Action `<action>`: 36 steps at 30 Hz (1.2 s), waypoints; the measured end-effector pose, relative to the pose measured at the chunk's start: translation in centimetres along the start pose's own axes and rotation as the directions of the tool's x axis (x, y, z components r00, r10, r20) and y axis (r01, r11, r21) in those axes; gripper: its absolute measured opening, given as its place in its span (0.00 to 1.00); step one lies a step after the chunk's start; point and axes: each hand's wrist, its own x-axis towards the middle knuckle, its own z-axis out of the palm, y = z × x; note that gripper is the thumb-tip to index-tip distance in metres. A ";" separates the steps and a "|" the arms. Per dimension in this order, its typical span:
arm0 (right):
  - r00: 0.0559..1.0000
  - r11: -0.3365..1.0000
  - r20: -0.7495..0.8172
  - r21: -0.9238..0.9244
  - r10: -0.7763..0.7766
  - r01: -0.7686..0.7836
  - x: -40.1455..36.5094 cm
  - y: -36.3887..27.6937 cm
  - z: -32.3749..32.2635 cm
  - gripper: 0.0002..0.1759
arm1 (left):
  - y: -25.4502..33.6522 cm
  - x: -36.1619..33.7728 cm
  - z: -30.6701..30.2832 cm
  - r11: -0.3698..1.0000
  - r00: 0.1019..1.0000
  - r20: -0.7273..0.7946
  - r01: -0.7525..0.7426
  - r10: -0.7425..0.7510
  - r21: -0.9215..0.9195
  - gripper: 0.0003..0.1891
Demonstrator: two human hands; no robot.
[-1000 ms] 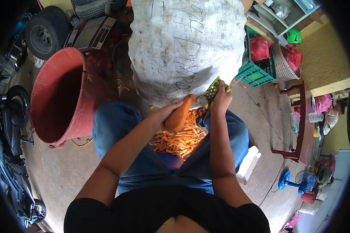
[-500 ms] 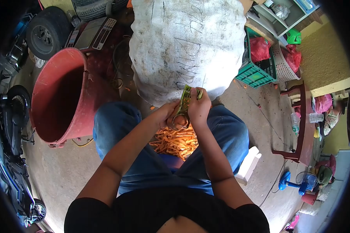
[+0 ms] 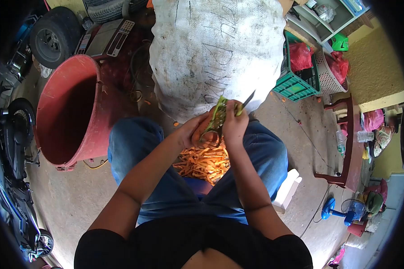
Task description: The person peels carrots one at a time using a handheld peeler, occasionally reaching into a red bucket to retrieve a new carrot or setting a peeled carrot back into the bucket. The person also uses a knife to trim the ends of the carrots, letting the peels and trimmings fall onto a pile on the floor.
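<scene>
My left hand (image 3: 189, 133) curls round a brownish-orange root vegetable (image 3: 203, 130), whose exact kind I cannot make out. My right hand (image 3: 235, 124) is closed on a green slotted peeler-like tool (image 3: 220, 110), which lies across the vegetable. A round ring shows at the tool's lower end. Out past the right hand's knuckles, a dark knife blade (image 3: 249, 97) points up and right; its grip is partly hidden by the fingers. Beneath both hands, between the knees, lies a heap of orange strips (image 3: 204, 163) above something blue.
A big white woven sack (image 3: 215, 54) stands right in front. To the left is a deep red tub (image 3: 67, 112), with a scale (image 3: 105, 38) and a wheel (image 3: 54, 38) behind it. At right are a green crate (image 3: 296, 85), a wooden frame (image 3: 352, 152) and a blue fan (image 3: 339, 210).
Both hands have turned and shifted slightly, the right one a little to the right. The knife blade now shows beyond the right hand, and more of the vegetable is visible.
</scene>
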 end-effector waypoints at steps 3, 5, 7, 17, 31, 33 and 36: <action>0.993 0.992 -0.027 -0.054 -0.114 0.113 -1.3 -1.2 0.7 0.13 | -0.1 -0.1 0.4 0.996 0.996 0.018 -0.085 0.085 0.003 0.19; 0.991 0.987 -0.018 -0.100 -0.131 0.128 -1.4 -1.1 0.6 0.12 | -0.2 0.2 0.4 0.995 0.992 -0.120 -0.035 0.024 -0.091 0.19; 0.989 0.979 -0.011 -0.143 -0.145 0.142 -1.3 -1.0 0.5 0.12 | -0.4 0.1 0.5 0.996 0.992 -0.116 -0.052 0.044 -0.069 0.19; 0.900 0.972 -0.436 -0.207 0.010 -0.111 8.9 7.4 -5.3 0.15 | -1.7 -1.9 2.2 0.930 0.983 -0.161 0.144 -0.093 0.339 0.22; 0.992 0.979 -0.031 -0.168 -0.120 0.113 -1.1 -0.9 0.4 0.10 | 0.0 -0.2 1.2 0.999 0.988 -0.152 -0.041 0.038 -0.012 0.21; 0.991 0.975 -0.065 -0.195 -0.118 0.104 0.2 0.5 0.0 0.10 | -0.3 -0.2 0.5 0.997 0.993 -0.102 -0.048 0.053 0.055 0.21; 0.936 0.938 -0.351 -0.311 0.037 -0.154 6.0 3.4 -2.8 0.12 | -1.9 -1.1 1.8 0.919 0.982 -0.183 0.118 -0.051 0.376 0.20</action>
